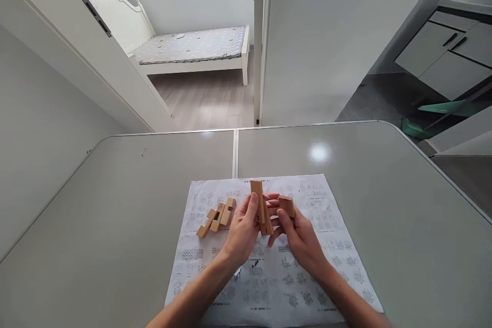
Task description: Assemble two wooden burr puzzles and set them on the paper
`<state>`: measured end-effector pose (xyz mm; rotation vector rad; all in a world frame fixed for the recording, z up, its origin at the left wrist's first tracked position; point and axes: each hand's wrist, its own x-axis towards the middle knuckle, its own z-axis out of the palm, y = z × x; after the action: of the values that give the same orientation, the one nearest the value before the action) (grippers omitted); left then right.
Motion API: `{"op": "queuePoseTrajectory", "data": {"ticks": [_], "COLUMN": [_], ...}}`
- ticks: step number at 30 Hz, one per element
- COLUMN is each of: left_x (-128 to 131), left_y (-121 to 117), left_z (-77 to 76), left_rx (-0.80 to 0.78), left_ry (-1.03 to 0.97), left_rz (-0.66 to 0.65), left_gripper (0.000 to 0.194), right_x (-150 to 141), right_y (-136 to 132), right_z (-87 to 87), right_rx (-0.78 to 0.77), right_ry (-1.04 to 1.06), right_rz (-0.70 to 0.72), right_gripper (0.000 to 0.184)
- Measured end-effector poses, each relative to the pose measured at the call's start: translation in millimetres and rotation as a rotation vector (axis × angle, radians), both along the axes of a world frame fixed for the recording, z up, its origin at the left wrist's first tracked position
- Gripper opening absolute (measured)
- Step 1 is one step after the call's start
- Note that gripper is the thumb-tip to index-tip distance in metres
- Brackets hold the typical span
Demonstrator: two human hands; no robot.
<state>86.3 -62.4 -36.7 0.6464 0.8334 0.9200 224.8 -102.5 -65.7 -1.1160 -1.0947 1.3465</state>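
My left hand (pixel 243 223) is closed on two long wooden puzzle pieces (pixel 257 196), held nearly upright above a printed sheet (pixel 307 266). Dark numbers show near their lower ends. Close beside it on the right, my right hand (pixel 300 233) grips a shorter-looking wooden puzzle piece (pixel 286 206) between thumb and fingers; part of that piece is hidden by the fingers. To the left of my hands, several notched wooden puzzle pieces (pixel 217 217) lie side by side on the sheet.
The sheet, covered with small line diagrams, lies on a grey table (pixel 115 225) with a pale seam (pixel 236 154). Past the table's far edge are a doorway, a bed (pixel 192 46) and a white wall. Cabinets (pixel 449 41) and a green object (pixel 442 107) stand at right.
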Motion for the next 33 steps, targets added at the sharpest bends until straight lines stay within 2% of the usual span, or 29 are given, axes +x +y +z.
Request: {"op": "queuePoseTrajectory", "data": {"ticks": [3,4,6,10,13,17,22,27,33], "left_x": [2,2,1,-2,-6,-8,-6,-7,-8], "left_y": [0,0,2,4,4,2,0,-3,-4], "left_z": [-3.2,-3.7,-4.5,-7.0,-10.7,-13.7,-14.8,-13.5,-12.1], "left_rx": [-0.044,-0.039,-0.024,-0.052,-0.073,-0.023,0.029,0.036,0.061], "left_ry": [-0.035,-0.036,-0.027,-0.026,-0.055,-0.046,0.035,0.138,0.165], "left_rz": [0.123,0.137,0.119,-0.007,-0.096,-0.163,-0.146,-0.181,-0.218], "left_gripper": [0.05,0.051,0.052,0.053,0.052,0.049,0.051,0.053,0.049], "right_x": [2,3,5,7,10,12,10,10,10], "right_y": [-5,-6,-6,-1,3,4,2,3,2], "right_z": [-3.9,-4.3,-3.2,1.2,1.0,-1.8,-2.1,-0.2,2.2], "right_rx": [0.027,0.018,-0.007,-0.118,-0.137,-0.123,-0.081,-0.053,-0.023], "right_ry": [-0.169,-0.197,-0.164,0.033,0.04,-0.029,-0.096,-0.154,-0.164], "right_rz": [-0.175,-0.193,-0.174,-0.032,0.046,0.016,-0.017,-0.06,-0.059], "right_gripper": [0.04,0.039,0.038,0.042,0.044,0.039,0.033,0.033,0.031]}}
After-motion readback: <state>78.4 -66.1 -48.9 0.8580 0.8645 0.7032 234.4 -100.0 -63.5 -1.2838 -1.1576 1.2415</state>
